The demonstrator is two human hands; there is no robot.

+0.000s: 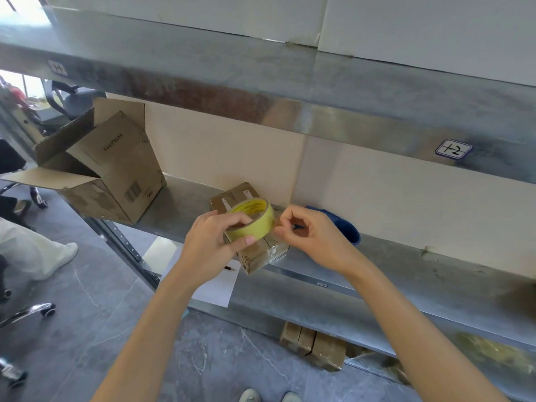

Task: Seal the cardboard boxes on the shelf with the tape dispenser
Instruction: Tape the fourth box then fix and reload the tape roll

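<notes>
My left hand (213, 245) grips the tape roll (252, 220); my right hand (310, 237) pinches its loose end (277, 224), which could fold and stick to itself.

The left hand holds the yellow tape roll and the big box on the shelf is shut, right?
Not quite. The left hand does hold the yellow tape roll, but the big box on the shelf is open, with its flaps spread out. The head view shows it.
</notes>
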